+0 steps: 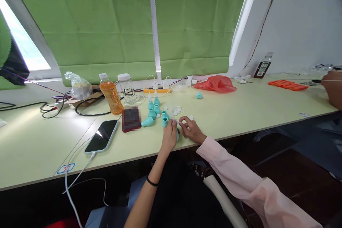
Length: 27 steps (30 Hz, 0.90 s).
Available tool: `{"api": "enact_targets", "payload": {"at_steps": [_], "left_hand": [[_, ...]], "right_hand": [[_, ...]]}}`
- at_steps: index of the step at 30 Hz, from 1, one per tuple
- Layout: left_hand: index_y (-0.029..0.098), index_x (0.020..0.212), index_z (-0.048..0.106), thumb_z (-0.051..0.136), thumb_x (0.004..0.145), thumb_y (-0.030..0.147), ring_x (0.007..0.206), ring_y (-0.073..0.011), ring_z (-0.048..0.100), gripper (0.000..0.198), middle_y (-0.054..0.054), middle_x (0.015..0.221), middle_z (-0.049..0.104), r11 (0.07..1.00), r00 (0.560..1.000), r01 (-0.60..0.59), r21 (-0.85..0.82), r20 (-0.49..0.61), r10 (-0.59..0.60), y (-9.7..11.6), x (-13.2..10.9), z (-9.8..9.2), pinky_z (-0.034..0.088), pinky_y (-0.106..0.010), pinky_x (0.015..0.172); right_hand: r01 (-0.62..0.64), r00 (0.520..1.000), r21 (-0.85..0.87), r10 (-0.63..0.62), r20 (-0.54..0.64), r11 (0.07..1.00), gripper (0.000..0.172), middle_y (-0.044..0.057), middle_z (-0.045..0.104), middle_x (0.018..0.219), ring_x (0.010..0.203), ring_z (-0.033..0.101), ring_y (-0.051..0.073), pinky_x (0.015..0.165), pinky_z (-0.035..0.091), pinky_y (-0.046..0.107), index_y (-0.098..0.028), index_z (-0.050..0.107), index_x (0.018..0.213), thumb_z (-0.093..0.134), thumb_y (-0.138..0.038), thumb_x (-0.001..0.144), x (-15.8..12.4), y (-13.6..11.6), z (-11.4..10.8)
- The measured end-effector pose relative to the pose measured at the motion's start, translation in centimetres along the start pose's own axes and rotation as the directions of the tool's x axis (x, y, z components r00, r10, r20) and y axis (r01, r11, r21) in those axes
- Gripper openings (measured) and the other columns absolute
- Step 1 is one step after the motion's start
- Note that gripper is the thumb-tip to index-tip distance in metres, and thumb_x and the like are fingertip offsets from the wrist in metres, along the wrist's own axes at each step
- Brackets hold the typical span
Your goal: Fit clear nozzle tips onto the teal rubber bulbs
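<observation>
My left hand (169, 136), with a black band on its wrist, is wrapped round a teal rubber bulb (177, 134) near the table's front edge. Most of that bulb is hidden by the fingers. Close beside it, my right hand (191, 130) pinches at a small clear piece (177, 122) above the bulb; its exact shape is too small to make out. Open-necked teal bulbs (165, 122) stand just behind my left hand. Another bulb (148, 122) lies on its side to the left. Two bulbs further back carry clear pointed tips (150, 97). Small white parts (176, 110) lie scattered behind my hands.
A phone (102, 136) on a cable and a dark red flat item (131, 119) lie left. Behind stand an orange drink bottle (111, 94), a clear jar (126, 89) and a power strip (157, 90). Rightward are a red plastic bag (216, 84), one teal bulb (199, 95) and another person's arm (332, 89).
</observation>
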State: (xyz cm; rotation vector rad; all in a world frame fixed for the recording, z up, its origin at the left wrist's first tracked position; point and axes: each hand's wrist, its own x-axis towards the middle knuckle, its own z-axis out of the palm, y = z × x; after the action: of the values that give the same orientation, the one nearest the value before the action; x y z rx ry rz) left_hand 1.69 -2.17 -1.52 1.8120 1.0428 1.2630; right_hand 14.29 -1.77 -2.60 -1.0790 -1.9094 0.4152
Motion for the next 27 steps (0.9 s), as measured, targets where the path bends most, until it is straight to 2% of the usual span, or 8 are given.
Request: {"api": "enact_targets", "payload": {"at_steps": [4,6,10,14,17,20,24,27], "left_hand": [[0.018,0.069,0.039,0.023,0.086,0.032,0.052,-0.0125,0.049,0.027,0.002,0.054,0.046,1.000,0.999,0.003,-0.004,0.053,-0.003,0.0,1.0,-0.1,0.037,-0.024,0.055],[0.018,0.071,0.040,0.022,0.086,0.033,0.050,-0.0125,0.049,0.028,0.003,0.052,0.047,1.000,0.997,0.008,-0.001,0.083,-0.008,0.2,1.6,-0.5,0.037,-0.024,0.054],[0.018,0.075,0.042,0.026,0.085,0.037,0.049,-0.0124,0.047,0.027,0.003,0.051,0.049,1.000,0.989,0.002,0.016,0.146,-0.004,1.0,2.1,-1.7,0.035,-0.023,0.052],[0.017,0.085,0.045,0.023,0.087,0.034,0.056,-0.0129,0.050,0.028,0.001,0.060,0.053,0.980,0.920,-0.141,0.141,0.384,0.077,1.7,1.2,-2.8,0.039,-0.024,0.059],[0.016,0.098,0.045,0.032,0.084,0.032,0.071,-0.0152,0.054,0.025,-0.005,0.079,0.058,0.920,0.810,-0.330,0.210,0.564,0.162,2.0,0.4,-2.9,0.041,-0.026,0.066],[0.014,0.098,0.046,0.041,0.080,0.032,0.071,-0.0150,0.054,0.026,-0.005,0.080,0.058,0.831,0.705,-0.529,0.171,0.633,0.319,2.0,0.4,-2.9,0.041,-0.024,0.064],[0.013,0.088,0.047,0.046,0.077,0.033,0.063,-0.0145,0.051,0.023,-0.004,0.069,0.056,0.706,0.614,-0.702,0.090,0.578,0.537,1.8,0.6,-3.6,0.041,-0.024,0.057],[0.014,0.090,0.044,0.048,0.077,0.027,0.065,-0.0149,0.049,0.019,-0.006,0.070,0.056,0.719,0.618,-0.695,0.017,0.525,0.585,1.6,0.4,-4.5,0.042,-0.026,0.060]], "right_hand": [[-0.110,0.986,0.247,0.075,0.146,0.963,0.021,-0.010,0.042,0.036,0.029,0.038,0.007,0.035,0.032,0.016,-0.020,0.034,0.083,0.030,-0.040,0.083,0.9,-0.3,-0.8],[-0.193,0.955,0.373,0.087,0.283,0.908,0.022,-0.011,0.043,0.034,0.028,0.036,0.006,0.035,0.030,0.016,-0.020,0.034,0.082,0.033,-0.042,0.081,1.9,-0.7,-1.9],[-0.269,0.873,0.422,0.035,0.487,0.866,0.022,-0.009,0.045,0.035,0.028,0.036,0.005,0.035,0.027,0.016,-0.018,0.039,0.081,0.040,-0.040,0.080,4.6,-1.7,-4.7],[-0.248,0.867,0.426,0.002,0.499,0.870,0.019,-0.010,0.044,0.035,0.029,0.036,0.006,0.037,0.029,0.017,-0.017,0.038,0.083,0.039,-0.036,0.082,7.5,-2.3,-6.6],[-0.153,0.865,0.212,0.027,0.502,0.965,0.017,-0.007,0.047,0.039,0.032,0.038,0.006,0.039,0.031,0.018,-0.017,0.037,0.083,0.036,-0.034,0.083,9.3,-1.8,-6.4],[0.111,0.853,-0.126,-0.029,0.521,0.986,0.014,-0.005,0.047,0.043,0.037,0.039,0.007,0.044,0.028,0.019,-0.016,0.042,0.083,0.036,-0.029,0.083,10.6,-0.9,-5.1],[0.444,0.817,-0.450,-0.143,0.559,0.775,0.016,-0.001,0.050,0.053,0.046,0.041,0.009,0.048,0.023,0.021,-0.016,0.048,0.085,0.035,-0.024,0.083,11.3,0.1,-3.5],[0.527,0.777,-0.524,-0.131,0.615,0.669,0.020,0.000,0.051,0.054,0.046,0.041,0.010,0.047,0.020,0.022,-0.016,0.049,0.088,0.031,-0.025,0.084,11.3,0.8,-3.0]]}}
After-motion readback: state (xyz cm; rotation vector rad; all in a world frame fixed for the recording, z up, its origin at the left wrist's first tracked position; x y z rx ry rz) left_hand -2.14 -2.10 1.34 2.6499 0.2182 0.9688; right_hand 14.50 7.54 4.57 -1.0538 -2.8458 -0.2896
